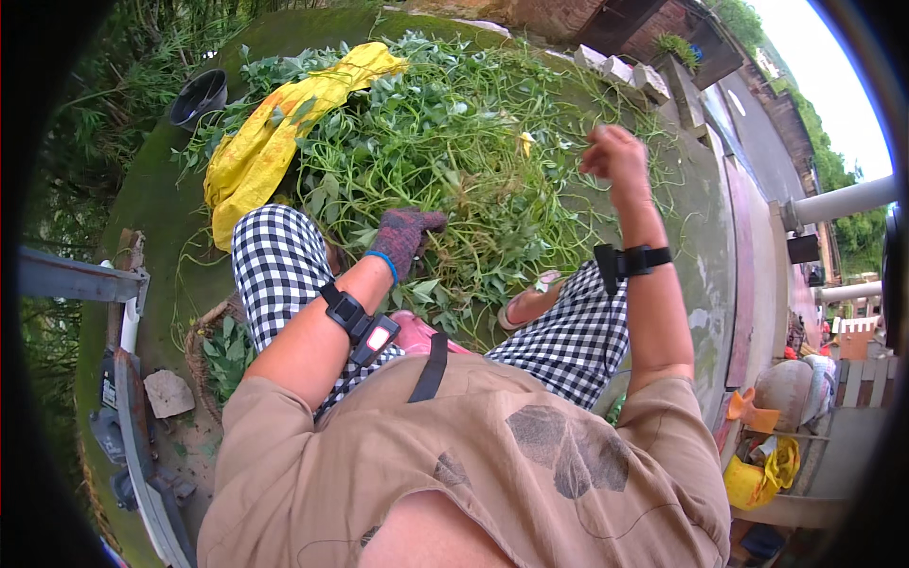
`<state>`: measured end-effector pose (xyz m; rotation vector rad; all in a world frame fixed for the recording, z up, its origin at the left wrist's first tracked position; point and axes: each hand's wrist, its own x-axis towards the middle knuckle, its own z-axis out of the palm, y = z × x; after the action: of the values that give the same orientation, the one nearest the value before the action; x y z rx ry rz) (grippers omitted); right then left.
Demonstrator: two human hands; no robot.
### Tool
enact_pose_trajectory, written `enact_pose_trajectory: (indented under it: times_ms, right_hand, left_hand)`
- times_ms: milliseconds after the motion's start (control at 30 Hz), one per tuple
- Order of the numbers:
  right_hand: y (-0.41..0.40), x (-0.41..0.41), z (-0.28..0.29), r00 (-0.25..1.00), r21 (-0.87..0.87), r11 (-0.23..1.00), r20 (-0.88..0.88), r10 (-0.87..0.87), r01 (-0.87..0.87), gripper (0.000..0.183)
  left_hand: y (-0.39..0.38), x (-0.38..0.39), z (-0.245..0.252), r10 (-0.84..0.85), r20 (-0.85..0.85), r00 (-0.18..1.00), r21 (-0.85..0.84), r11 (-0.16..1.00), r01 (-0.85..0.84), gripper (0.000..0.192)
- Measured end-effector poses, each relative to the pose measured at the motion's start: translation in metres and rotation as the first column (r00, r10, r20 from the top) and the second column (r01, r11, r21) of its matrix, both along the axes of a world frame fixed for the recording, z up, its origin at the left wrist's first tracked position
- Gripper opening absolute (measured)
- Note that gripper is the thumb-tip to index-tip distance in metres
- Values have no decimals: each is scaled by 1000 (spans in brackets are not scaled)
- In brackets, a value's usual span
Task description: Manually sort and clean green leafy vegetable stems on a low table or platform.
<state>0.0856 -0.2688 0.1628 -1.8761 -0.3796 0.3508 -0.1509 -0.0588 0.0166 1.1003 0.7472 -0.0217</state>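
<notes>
A wide heap of green leafy vines (419,153) lies on the ground before me. My left hand (406,238), in a dark red and grey knitted glove with a blue cuff, is at the near edge of the heap, fingers curled among stems; whether it grips any is hidden. Bare and slightly blurred, my right hand (615,157) is raised over the right side of the vines, fingers bent; I cannot tell if it holds anything. A crumpled yellow woven sack (266,145) lies across the left part of the heap.
A black bucket (199,99) stands at the back left. A woven basket (195,348) with leaves is by my left leg, near a stone block (169,393). White blocks (618,71) line the back right. A yellow container (744,483) sits at the lower right.
</notes>
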Motion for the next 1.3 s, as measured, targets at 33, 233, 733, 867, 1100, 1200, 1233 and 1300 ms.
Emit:
enact_pose_trajectory:
  times_ms: [33, 233, 733, 867, 1100, 1200, 1233, 1300]
  right_hand:
    - [-6, -5, 30, 997, 32, 998, 53, 58, -60, 24]
    - [-36, -48, 151, 939, 375, 923, 342, -46, -91, 25]
    - [-50, -82, 47, 988, 281, 958, -155, -11, 55, 26]
    - [-55, -86, 21, 947, 320, 940, -322, -12, 121, 28]
    - [-1, -108, 3, 934, 274, 960, -354, 48, 54, 26]
    - [16, -101, -7, 931, 242, 970, -358, 73, 16, 24]
    - [18, -97, -11, 929, 244, 969, -362, 72, 20, 24]
    - [22, -94, -17, 923, 200, 980, -374, 89, -13, 26]
  left_hand:
    - [0, -1, -2, -22, 31, 999, 24, 999, 22, 19]
    - [-2, -3, -5, 49, 117, 992, 146, 987, -66, 18]
    - [7, -22, 12, 175, 307, 935, 169, 957, -235, 28]
    - [-11, -35, 57, -64, 364, 929, 289, 956, -47, 29]
    - [-45, -42, 77, -422, 376, 825, 92, 903, 420, 33]
    - [-45, -38, 64, -387, 406, 828, -94, 883, 459, 36]
    - [-45, -36, 62, -318, 432, 844, -200, 879, 433, 36]
    - [-41, -34, 60, -263, 428, 865, -289, 867, 407, 35]
